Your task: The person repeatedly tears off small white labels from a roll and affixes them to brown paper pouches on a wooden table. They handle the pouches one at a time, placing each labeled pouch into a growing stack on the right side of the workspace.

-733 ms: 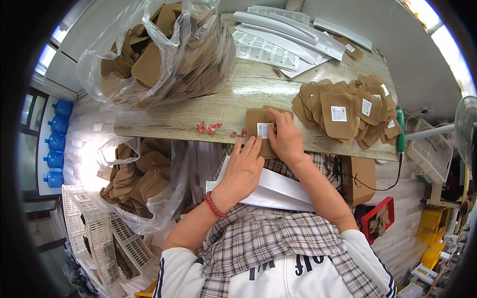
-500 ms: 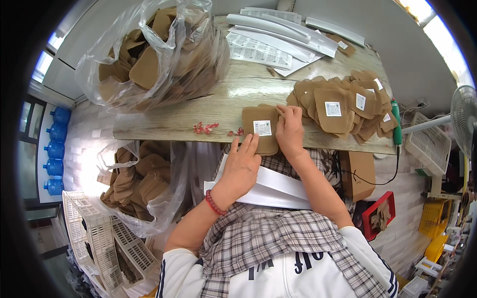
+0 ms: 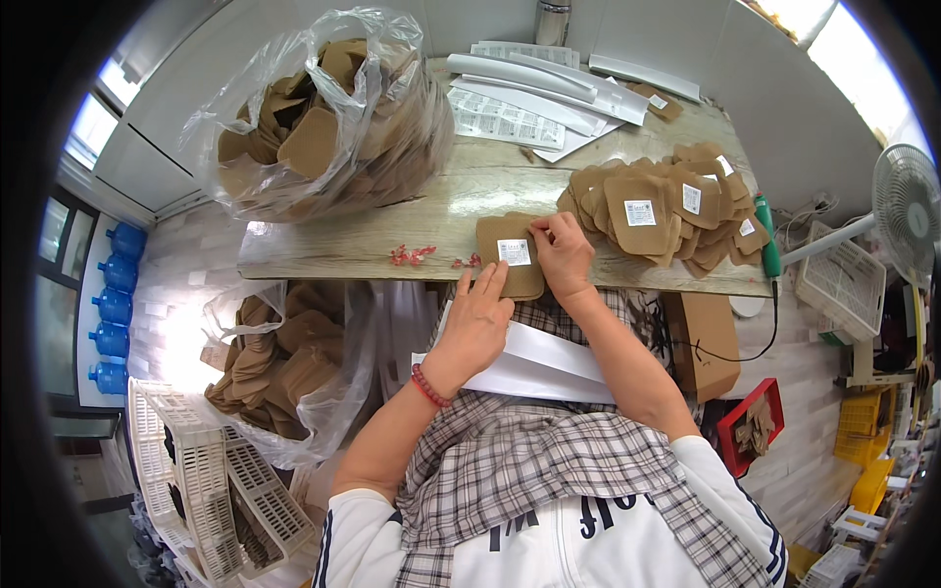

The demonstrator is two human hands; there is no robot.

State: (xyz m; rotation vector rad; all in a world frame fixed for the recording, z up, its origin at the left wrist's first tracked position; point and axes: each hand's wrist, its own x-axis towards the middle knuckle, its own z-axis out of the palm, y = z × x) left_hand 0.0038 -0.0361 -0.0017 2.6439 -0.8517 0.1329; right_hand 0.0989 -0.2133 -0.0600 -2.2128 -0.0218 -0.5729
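Your hands meet at the surface's front edge, over a brown pad.
The wood-grain surface (image 3: 333, 245) runs back to a pale wall; a fan (image 3: 907, 201) stands to the right. A big plastic bag (image 3: 397, 171) of brown pieces fills your left rear, a pile of labelled pads (image 3: 627, 191) your right; wood grain shows between them, leaving room to move. Your brown pad (image 3: 498, 229) lies flat, reaching the front edge. Your right hand (image 3: 564, 257) has its fingers narrow at the pad's right border; you cannot tell what they pinch. Your left hand's (image 3: 475, 325) fingers lie straight, 2 tips by the white label (image 3: 514, 253).
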